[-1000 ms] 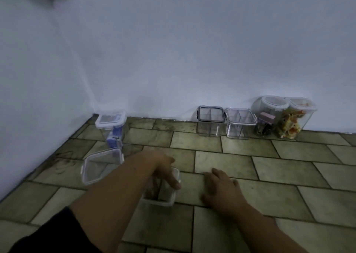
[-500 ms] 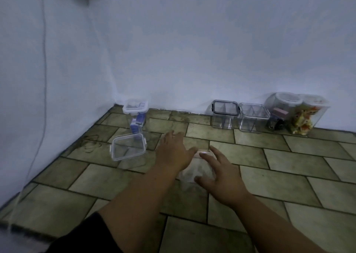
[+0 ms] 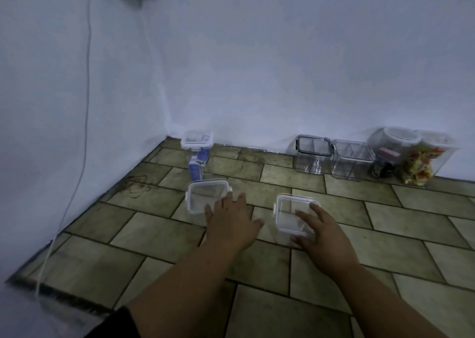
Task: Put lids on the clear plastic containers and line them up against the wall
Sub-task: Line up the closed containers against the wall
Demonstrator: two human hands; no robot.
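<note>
Olive stone floor tiles (image 3: pixel 159 234) meet pale walls (image 3: pixel 282 80). The right hand (image 3: pixel 323 229) holds the lidless container (image 3: pixel 288 206), its grip narrow: fingers over the near rim, thumb on the near wall. The left hand (image 3: pixel 231 224) flanked that container half a second ago. It now lies flat and spread to the container's left, fingertips touching a second square tub (image 3: pixel 205 196). Seven clear plastic containers show: these two, a tall tub (image 3: pixel 196 147) behind-left of the container, and a row of four (image 3: pixel 352 157) behind-right, against the wall.
</note>
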